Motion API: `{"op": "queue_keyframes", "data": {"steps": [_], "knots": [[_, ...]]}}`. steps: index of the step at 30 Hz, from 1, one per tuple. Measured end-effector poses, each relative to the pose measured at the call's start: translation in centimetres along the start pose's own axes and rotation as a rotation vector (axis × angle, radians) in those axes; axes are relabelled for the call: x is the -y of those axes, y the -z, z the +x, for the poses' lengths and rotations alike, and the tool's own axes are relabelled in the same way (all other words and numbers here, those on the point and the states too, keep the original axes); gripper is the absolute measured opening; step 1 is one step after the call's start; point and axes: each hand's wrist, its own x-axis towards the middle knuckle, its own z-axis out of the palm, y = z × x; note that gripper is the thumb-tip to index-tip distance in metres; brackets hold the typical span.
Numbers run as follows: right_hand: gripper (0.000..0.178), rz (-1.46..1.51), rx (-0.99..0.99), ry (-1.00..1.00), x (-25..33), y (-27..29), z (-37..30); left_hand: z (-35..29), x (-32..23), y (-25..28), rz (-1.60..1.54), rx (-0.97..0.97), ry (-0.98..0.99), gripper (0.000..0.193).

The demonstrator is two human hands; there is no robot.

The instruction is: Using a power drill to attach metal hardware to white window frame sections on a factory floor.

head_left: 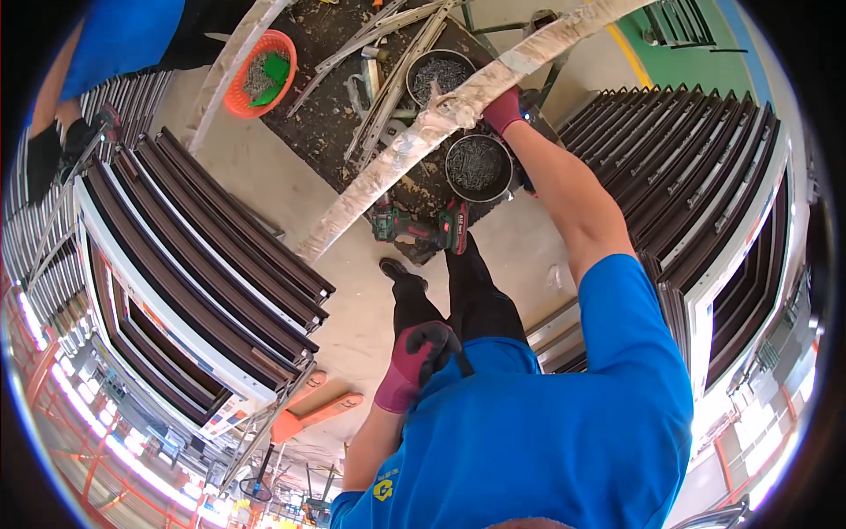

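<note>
Pale, film-wrapped metal makes up the long profile (414, 141), which lies on a slant over the dark worktable (317, 123), its long axis going from the lower left, near the stacked brown frames (211, 264), up to the upper right, past the picture's top edge. The right hand (504, 109), in a magenta glove, is clenched around this profile in its upper half, so most of the length stretches down and to the left from the grip. The left hand (414, 357) is well apart, low beside the blue shirt, holding nothing, fingers loosely bent. Just under the profile sit two round bowls of screws (478, 166), and a green cordless drill (419, 227) lies at the table edge. An orange basket (260, 72) stands further left.
</note>
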Motion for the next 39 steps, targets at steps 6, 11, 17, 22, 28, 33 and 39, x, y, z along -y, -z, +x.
{"op": "queue_keyframes", "data": {"steps": [6,11,17,22,28,33,39], "knots": [[0.043,0.355,-0.247,0.098,-0.5,-0.8,2.4,2.3,-1.2,-2.0,0.017,0.016,0.074,0.04],[0.043,0.082,-0.029,0.208,-4.1,1.3,0.7,5.7,-5.1,-4.4,-0.032,0.107,-0.097,0.04],[0.038,0.716,-0.365,-0.067,3.8,14.0,-11.1,6.6,-7.3,-3.4,-0.116,0.059,-0.16,0.039],[0.028,0.703,-0.239,0.102,11.3,26.5,-6.3,6.3,-6.0,-2.0,-0.198,0.13,-0.189,0.041],[0.034,-0.25,0.612,0.417,13.6,14.5,8.2,5.1,-2.2,-2.0,-0.216,0.161,0.034,0.028],[0.028,-0.351,0.803,0.314,14.0,6.8,11.1,2.4,-0.9,-0.5,-0.178,0.05,-0.006,0.029],[0.028,-0.484,0.84,0.391,14.5,7.5,11.0,1.4,0.8,1.0,-0.267,-0.08,-0.063,0.027]]}}
